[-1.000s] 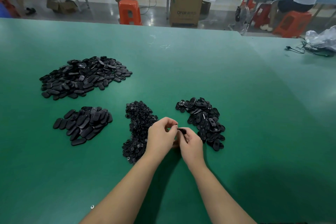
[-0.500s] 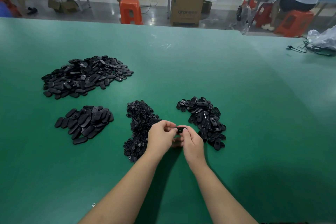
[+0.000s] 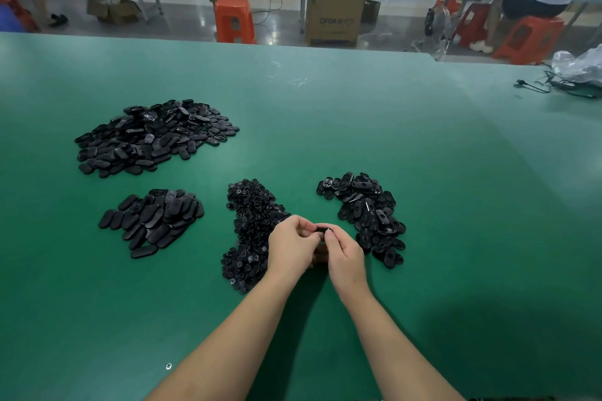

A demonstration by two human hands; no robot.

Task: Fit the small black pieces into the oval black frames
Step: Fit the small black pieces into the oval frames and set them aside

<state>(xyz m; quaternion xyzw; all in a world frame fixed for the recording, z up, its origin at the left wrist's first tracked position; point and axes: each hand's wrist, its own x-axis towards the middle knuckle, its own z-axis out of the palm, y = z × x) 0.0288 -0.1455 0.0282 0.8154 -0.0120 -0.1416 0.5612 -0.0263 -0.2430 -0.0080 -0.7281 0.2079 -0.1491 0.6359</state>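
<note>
My left hand (image 3: 291, 249) and my right hand (image 3: 345, 257) meet just above the green table (image 3: 325, 127), and both pinch one oval black frame (image 3: 323, 228) between their fingertips. Most of that frame is hidden by my fingers, so I cannot see a small piece in it. Left of my hands lies a heap of small black pieces (image 3: 250, 231). On the right sits a pile of oval frames with holes (image 3: 368, 215).
Two more piles of oval black parts lie to the left, a small one (image 3: 153, 221) and a large one (image 3: 153, 137) farther back. A tiny screw (image 3: 168, 366) lies near the front edge. Cables and a plastic bag (image 3: 580, 68) sit at the far right.
Both hands stayed together on the frame. My fingers shifted slightly around it and closed further over it, while the piles stayed as they were.
</note>
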